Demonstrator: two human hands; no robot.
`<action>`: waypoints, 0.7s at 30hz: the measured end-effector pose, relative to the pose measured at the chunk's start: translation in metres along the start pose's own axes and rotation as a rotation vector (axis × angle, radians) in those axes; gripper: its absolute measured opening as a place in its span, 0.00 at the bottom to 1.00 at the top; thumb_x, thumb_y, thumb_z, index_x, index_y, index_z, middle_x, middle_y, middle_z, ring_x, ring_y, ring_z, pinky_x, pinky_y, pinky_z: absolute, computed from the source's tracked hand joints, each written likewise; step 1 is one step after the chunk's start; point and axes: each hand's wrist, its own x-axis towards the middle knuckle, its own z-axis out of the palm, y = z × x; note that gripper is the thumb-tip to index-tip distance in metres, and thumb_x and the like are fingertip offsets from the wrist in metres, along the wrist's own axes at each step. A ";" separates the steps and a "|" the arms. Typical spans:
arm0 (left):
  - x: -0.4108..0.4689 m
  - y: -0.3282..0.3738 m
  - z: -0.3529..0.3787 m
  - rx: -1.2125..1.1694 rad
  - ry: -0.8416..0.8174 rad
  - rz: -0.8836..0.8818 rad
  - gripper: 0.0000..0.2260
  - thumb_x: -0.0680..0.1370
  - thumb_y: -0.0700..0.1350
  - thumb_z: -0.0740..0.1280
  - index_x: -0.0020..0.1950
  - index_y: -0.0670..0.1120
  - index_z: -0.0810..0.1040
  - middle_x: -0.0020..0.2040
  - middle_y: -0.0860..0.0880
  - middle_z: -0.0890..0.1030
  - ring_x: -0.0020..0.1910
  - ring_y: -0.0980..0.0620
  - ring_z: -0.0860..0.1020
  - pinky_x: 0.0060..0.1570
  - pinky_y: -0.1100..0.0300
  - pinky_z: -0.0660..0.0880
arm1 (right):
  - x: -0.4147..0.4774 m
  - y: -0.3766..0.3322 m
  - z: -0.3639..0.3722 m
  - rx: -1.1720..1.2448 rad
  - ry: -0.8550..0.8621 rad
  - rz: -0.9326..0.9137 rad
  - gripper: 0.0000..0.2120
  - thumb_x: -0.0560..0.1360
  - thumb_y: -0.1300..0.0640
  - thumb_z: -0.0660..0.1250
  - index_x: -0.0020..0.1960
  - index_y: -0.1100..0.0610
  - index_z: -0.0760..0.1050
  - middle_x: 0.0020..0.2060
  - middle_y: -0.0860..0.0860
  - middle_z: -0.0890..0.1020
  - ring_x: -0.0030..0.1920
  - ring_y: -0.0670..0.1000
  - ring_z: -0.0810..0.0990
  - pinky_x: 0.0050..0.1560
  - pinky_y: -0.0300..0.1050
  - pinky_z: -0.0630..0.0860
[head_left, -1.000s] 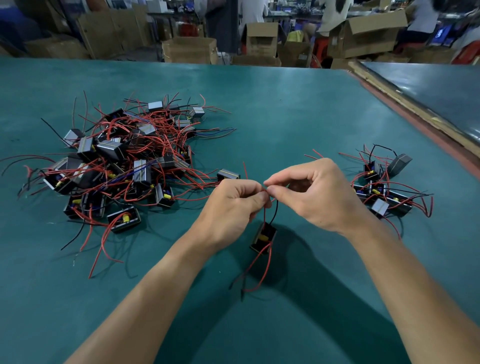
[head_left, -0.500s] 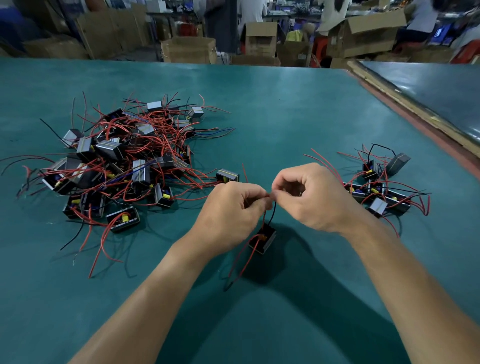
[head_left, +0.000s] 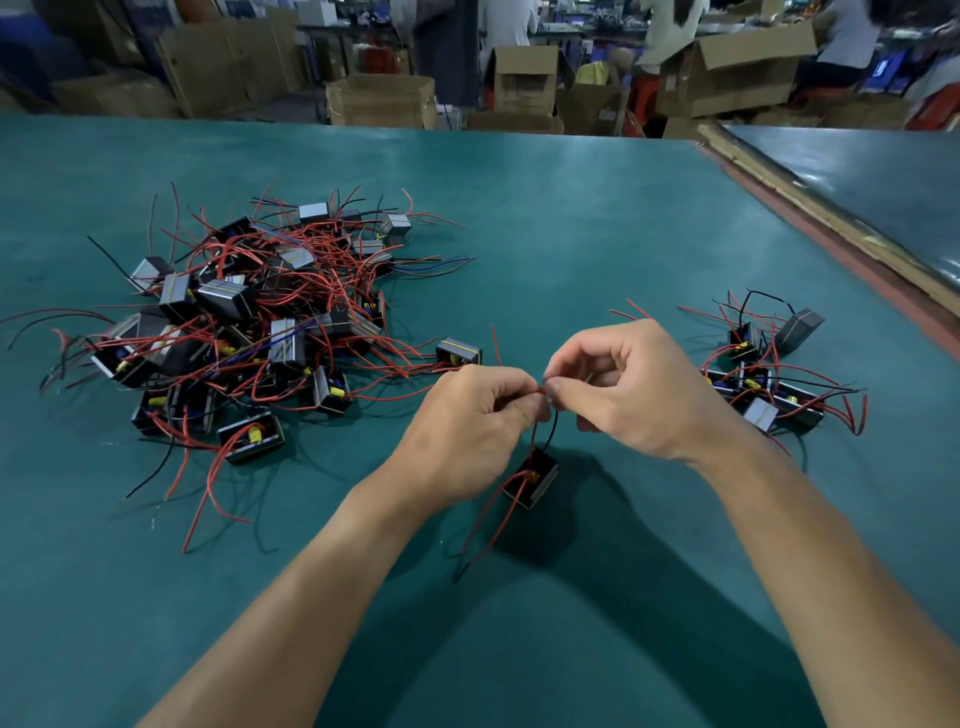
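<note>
Right at the middle of the green tabletop (head_left: 571, 234), the left hand (head_left: 467, 415) and right hand (head_left: 639, 395) meet fingertip to fingertip. Each pinches the upper ends of the thin leads (head_left: 553, 423), one red and one black, between thumb and curled forefinger. These leads run down to a small black module (head_left: 532, 480), which sits tilted just below and between the two hands, its open face showing a yellow part inside. Whether it hangs free or rests on the tabletop cannot be told. Two more red wires (head_left: 488, 525) trail from the module toward the near edge. To the left lies a large tangled pile (head_left: 249, 322) of like modules with red and black wires, and well apart on the right a smaller cluster (head_left: 769, 374). Cardboard boxes (head_left: 382, 101) stand beyond the far edge.
</note>
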 end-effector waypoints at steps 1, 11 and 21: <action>0.000 0.001 0.001 -0.022 -0.008 -0.011 0.11 0.79 0.47 0.65 0.37 0.49 0.78 0.27 0.55 0.67 0.28 0.53 0.63 0.32 0.57 0.62 | 0.000 -0.001 -0.001 -0.003 -0.001 -0.017 0.07 0.73 0.65 0.71 0.38 0.55 0.81 0.30 0.47 0.83 0.29 0.46 0.78 0.35 0.49 0.79; 0.001 0.005 0.003 -0.139 -0.040 -0.095 0.10 0.73 0.51 0.62 0.34 0.51 0.78 0.24 0.56 0.69 0.27 0.54 0.64 0.34 0.57 0.61 | -0.003 -0.002 -0.003 -0.067 -0.001 -0.069 0.10 0.71 0.69 0.71 0.38 0.55 0.84 0.29 0.47 0.83 0.28 0.48 0.75 0.29 0.40 0.70; 0.001 0.005 0.000 -0.107 -0.031 -0.097 0.11 0.75 0.49 0.63 0.33 0.51 0.78 0.24 0.55 0.67 0.26 0.55 0.63 0.32 0.58 0.61 | -0.003 -0.004 -0.002 -0.153 0.021 -0.102 0.09 0.71 0.65 0.73 0.39 0.52 0.85 0.30 0.42 0.84 0.29 0.39 0.78 0.33 0.30 0.71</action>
